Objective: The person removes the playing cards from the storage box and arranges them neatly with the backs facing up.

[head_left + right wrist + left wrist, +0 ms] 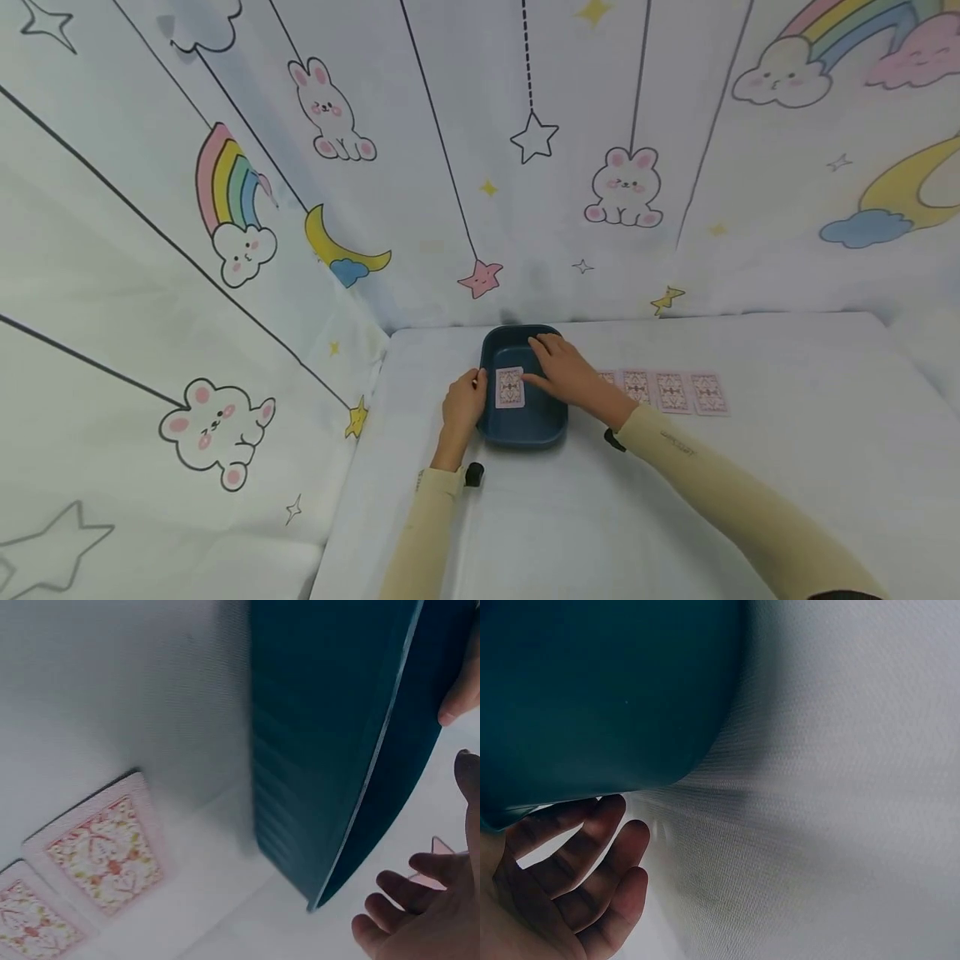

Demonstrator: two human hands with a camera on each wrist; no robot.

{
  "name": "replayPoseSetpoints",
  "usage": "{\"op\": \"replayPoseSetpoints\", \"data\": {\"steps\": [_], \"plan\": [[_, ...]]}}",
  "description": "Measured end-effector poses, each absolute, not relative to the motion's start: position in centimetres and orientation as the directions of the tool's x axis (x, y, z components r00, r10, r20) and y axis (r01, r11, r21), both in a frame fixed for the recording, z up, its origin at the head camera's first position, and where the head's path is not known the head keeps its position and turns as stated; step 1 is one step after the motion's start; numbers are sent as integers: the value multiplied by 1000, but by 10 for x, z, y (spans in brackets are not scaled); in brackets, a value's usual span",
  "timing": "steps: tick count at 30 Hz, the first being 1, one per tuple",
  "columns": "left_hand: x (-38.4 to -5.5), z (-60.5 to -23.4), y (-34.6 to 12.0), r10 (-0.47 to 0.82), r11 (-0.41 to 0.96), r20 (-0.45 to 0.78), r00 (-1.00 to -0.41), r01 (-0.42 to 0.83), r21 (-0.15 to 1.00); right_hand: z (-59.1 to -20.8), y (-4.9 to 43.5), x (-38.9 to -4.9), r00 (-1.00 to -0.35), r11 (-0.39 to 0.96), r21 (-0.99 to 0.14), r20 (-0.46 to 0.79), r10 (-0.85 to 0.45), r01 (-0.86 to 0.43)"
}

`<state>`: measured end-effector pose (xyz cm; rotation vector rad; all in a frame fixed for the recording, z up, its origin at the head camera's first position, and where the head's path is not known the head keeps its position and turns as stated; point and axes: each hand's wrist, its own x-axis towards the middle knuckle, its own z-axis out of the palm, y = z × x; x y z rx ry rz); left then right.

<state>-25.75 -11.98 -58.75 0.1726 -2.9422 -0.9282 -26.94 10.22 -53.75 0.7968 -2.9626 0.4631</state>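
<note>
Steadying the tray (542,425): your left hand (462,406) has its grip on the left rim, pinching it with thumb inside and fingers outside; press lightly, since a hard squeeze could tilt or slide it.
Right hand: your right hand (566,371) has its grip spread, fingers reaching toward the tray's far end, thumb just beside a patterned card (510,388); whether the thumb touches it, I cannot tell.
Card in the tray: it lies back up near the left wall, its long side roughly along the tray's; lift your thumb straight up to avoid dragging it askew.
Tray floor: only that one card shows, with bare blue to its right; your right hand hides part, so anything beneath it is unseen.
Row of cards: at least four backs (673,392) lie side by side on the table (600,517), right of the tray; your right forearm crosses above, so raise the sleeve (697,483) to avoid brushing them.
</note>
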Motion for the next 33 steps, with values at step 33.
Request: {"op": "replayPoseSetpoints", "data": {"steps": [33], "plan": [[-259,-586,-123,-104,815,39,-994,-63,576,-545,26,-308,-826,908,-102,-384,-413,-407]]}}
